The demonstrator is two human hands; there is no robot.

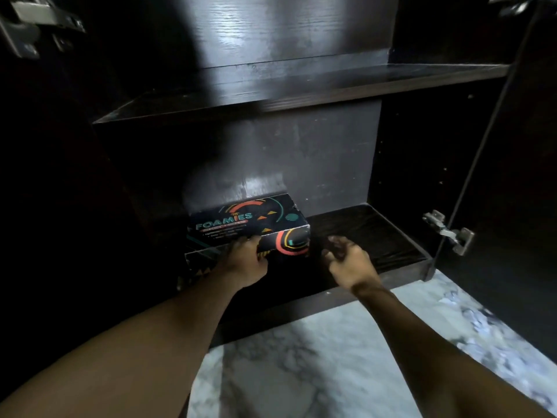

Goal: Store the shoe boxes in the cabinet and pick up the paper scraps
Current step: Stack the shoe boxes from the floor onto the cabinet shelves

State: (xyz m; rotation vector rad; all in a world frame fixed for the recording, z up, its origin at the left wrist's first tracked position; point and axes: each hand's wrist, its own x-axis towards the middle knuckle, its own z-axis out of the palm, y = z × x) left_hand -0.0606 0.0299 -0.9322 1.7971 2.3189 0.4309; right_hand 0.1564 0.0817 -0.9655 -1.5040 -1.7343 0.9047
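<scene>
A black shoe box printed with "FOAMIES" and coloured shapes lies on the bottom shelf of a dark open cabinet, toward the left. My left hand presses against the box's front face, fingers on its lid edge. Just to the right of the box my right hand hovers over the shelf, fingers curled loosely and holding nothing. No paper scraps are in view.
An upper shelf spans the cabinet above. The right door stands open, with a metal hinge at its lower edge. A second hinge shows at top left. Marbled white floor lies in front.
</scene>
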